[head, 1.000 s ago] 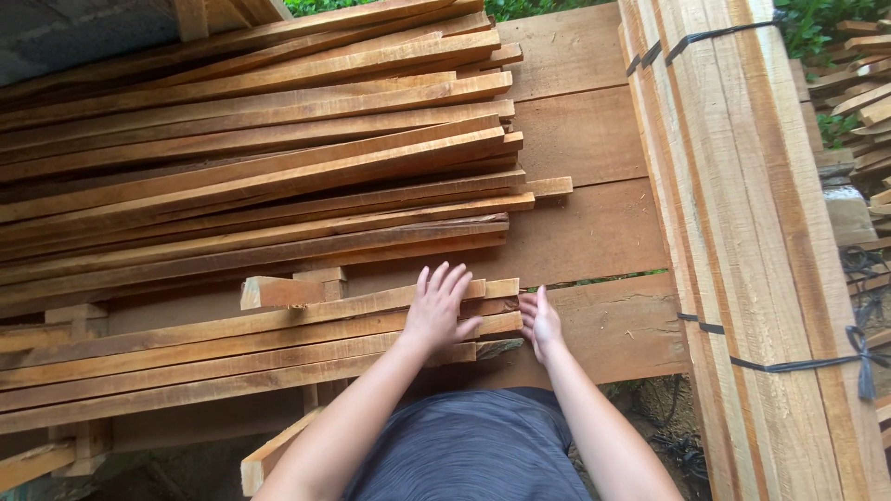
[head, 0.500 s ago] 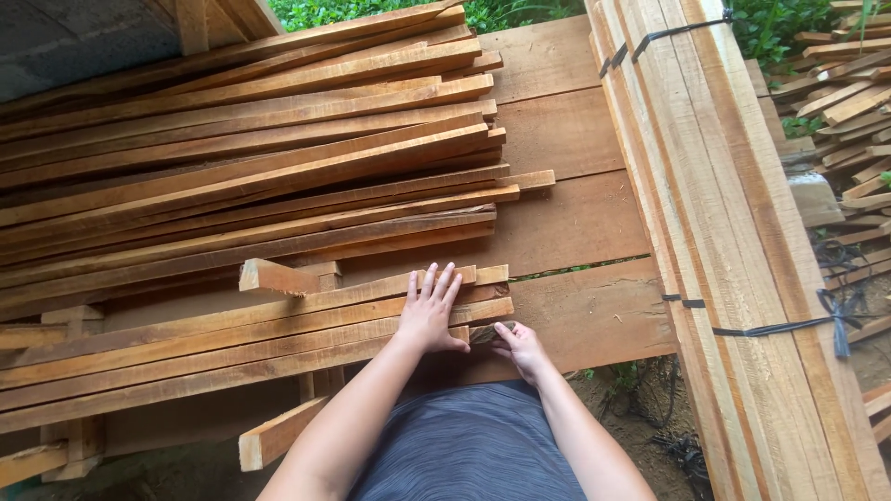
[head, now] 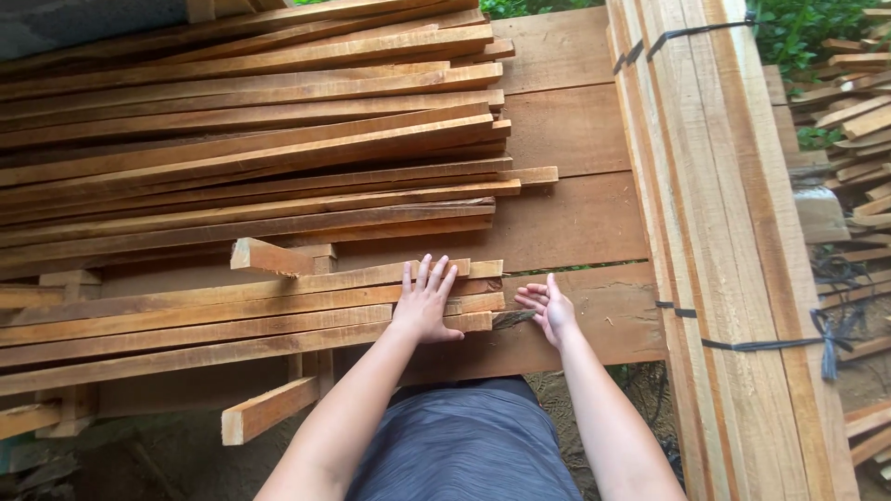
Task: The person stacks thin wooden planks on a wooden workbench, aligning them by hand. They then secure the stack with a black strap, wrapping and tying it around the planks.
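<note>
My left hand (head: 425, 304) lay flat, fingers spread, on the near row of wooden slats (head: 232, 320) by the plank platform's (head: 575, 223) front edge, my right hand (head: 549, 311) open beside their ends, gripping nothing; they looked stiff, light, splintery, best grasped at the ends.

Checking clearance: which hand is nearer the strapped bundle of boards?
Right. The right hand lies on the wide plank, short of the bundle; the left hand rests farther away on the slats.
</note>
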